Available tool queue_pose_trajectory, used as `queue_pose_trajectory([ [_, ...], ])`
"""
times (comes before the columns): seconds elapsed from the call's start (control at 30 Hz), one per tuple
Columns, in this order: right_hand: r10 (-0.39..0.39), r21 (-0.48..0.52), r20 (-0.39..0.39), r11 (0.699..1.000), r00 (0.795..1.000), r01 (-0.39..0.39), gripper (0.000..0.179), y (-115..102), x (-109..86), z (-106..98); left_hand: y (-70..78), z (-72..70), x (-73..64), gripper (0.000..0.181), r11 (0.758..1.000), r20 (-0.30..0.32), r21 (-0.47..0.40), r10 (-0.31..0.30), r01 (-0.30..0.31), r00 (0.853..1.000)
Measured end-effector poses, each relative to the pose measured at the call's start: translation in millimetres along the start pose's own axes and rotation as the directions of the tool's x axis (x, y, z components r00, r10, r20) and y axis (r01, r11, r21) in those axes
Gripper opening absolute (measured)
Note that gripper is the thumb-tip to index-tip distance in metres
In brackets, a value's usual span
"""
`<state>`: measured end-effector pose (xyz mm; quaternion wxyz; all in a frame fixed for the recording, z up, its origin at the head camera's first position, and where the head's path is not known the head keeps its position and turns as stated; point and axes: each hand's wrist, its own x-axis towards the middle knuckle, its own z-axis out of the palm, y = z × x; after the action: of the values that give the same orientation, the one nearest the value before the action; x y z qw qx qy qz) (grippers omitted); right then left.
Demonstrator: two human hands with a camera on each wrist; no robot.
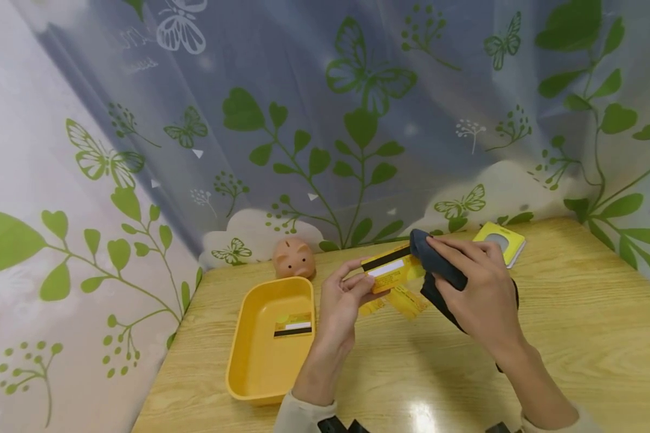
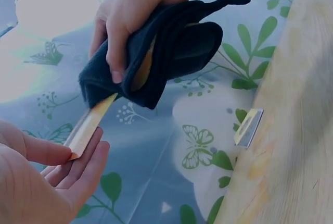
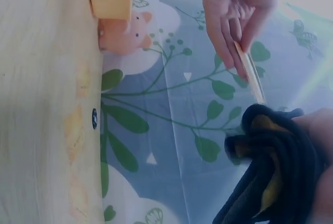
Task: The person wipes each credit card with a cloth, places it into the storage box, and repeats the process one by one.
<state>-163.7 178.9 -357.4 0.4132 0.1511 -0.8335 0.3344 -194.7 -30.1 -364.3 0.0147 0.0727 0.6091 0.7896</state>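
Observation:
A yellow card point(image 1: 384, 278) with a black stripe and a white strip is held up over the table. My left hand point(image 1: 338, 300) pinches it by its near left end, thumb on the face. My right hand point(image 1: 484, 291) grips a bunched dark blue cloth point(image 1: 436, 264), which covers the card's far right end. In the left wrist view the card point(image 2: 87, 133) appears edge-on, its upper end tucked into the cloth point(image 2: 151, 62). Loose folds of the cloth point(image 3: 281, 166) hang below the fingers in the right wrist view. Underneath, more yellow cards point(image 1: 405, 302) lie on the table.
To the left stands a yellow tray point(image 1: 244, 361) with a striped card point(image 1: 294, 325) inside. An orange pig-faced figure point(image 1: 294, 258) sits behind the tray. At the back right lies a yellow-and-white box point(image 1: 506, 240) with a grey oval. A patterned curtain point(image 1: 303, 120) rises behind the wooden table point(image 1: 590, 325).

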Motion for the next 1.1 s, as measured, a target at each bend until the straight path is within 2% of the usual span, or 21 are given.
queue_pose_trajectory([
  [0.2, 0.02, 0.012, -0.03, 1.0, 0.999, -0.019, 0.063, -7, 1.9, -8, 1.6, -1.4, -0.3, 0.032, 0.999, -0.03, 0.034, 0.014, -0.013, 0.999],
  [0.33, -0.032, 0.069, -0.027, 0.997, 0.999, 0.034, 0.067, -21, 1.0, -7, 1.6, -0.2, 0.0, 0.031, 0.998, -0.031, 0.067, 0.018, -0.016, 0.999],
  [0.47, -0.095, 0.128, 0.014, 0.987, 0.995, 0.093, 0.067, -35, -4.4, 5, 0.2, 2.9, -1.5, 0.029, 0.995, -0.015, 0.1, 0.007, -0.006, 1.0],
  [0.63, -0.124, 0.141, 0.098, 0.984, 0.987, 0.11, 0.065, -45, -13.8, 22, -1.7, 6.9, -5.0, 0.031, 0.984, -0.009, 0.18, -0.004, 0.006, 1.0],
  [0.83, -0.123, 0.098, 0.117, 0.989, 0.985, 0.112, 0.066, -41, -17.5, 30, -2.7, 8.4, -6.3, 0.033, 0.979, -0.027, 0.202, 0.013, -0.007, 1.0],
  [1.1, -0.094, 0.066, 0.1, 0.994, 0.991, 0.087, 0.065, -30, -12.5, 25, -0.2, 8.0, -6.2, 0.031, 0.98, -0.039, 0.2, 0.001, 0.007, 0.999],
])
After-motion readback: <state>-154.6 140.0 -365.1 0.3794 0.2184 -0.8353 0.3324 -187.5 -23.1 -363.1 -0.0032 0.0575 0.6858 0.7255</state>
